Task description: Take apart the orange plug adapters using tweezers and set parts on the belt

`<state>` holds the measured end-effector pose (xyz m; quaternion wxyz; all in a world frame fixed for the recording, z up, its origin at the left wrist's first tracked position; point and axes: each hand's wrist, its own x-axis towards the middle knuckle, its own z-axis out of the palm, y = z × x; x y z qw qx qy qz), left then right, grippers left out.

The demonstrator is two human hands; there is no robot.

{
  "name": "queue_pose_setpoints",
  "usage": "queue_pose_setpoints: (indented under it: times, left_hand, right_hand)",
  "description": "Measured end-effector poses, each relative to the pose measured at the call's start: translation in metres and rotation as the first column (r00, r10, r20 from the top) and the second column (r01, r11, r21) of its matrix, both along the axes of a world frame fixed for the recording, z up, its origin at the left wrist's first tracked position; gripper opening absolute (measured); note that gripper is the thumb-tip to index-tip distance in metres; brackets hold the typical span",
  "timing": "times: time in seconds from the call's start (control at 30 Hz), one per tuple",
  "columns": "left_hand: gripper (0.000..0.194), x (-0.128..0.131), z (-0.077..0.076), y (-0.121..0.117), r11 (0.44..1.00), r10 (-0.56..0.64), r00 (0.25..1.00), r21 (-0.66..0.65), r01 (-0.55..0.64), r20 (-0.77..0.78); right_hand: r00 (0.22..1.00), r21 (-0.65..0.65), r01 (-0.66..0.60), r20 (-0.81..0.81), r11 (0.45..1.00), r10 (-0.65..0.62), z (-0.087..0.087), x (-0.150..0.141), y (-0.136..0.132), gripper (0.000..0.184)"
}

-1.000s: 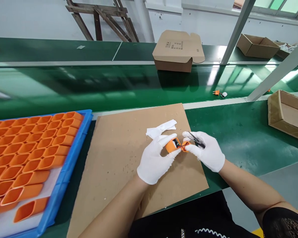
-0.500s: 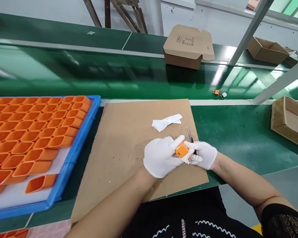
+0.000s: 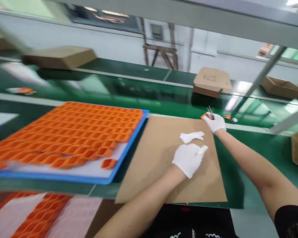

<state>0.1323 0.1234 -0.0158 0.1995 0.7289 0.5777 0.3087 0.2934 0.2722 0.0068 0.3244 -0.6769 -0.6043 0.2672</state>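
Observation:
My right hand [image 3: 215, 123], in a white glove, reaches over the far right corner of a cardboard sheet [image 3: 159, 165]. It is closed around dark-handled tweezers [image 3: 210, 111], their metal tips pointing up, and an orange plastic piece [image 3: 204, 116]. Low over the middle of the cardboard is my gloved left hand [image 3: 188, 159], with its thumb stretched out and nothing visible in it. Its other fingers are partly hidden. Just beyond it lies a crumpled white cloth [image 3: 192, 136]. A small orange-and-white part [image 3: 229, 118] rests on the green surface beside my right hand.
To the left, a blue tray [image 3: 99, 180] holds rows of orange sleeves [image 3: 81, 132], with one loose sleeve [image 3: 108, 163] near its corner. Cardboard boxes [image 3: 210, 82] stand along the back ledge. A grey post [image 3: 265, 69] rises on the right.
My hands have come apart. The right has moved away toward the back with the tweezers and orange piece; the left has let go of the piece. The view has swung left.

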Motion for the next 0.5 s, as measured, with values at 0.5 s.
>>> queue_pose_setpoints:
  times: [0.5]
  left_hand:
    - [0.033, -0.188, -0.023, -0.080, 0.520, 0.851, 0.503, 0.104, -0.848, -0.150]
  right_hand:
    - [0.947, 0.140, 0.004, 0.318, 0.990, -0.049, 0.009, -0.026, 0.061, 0.039]
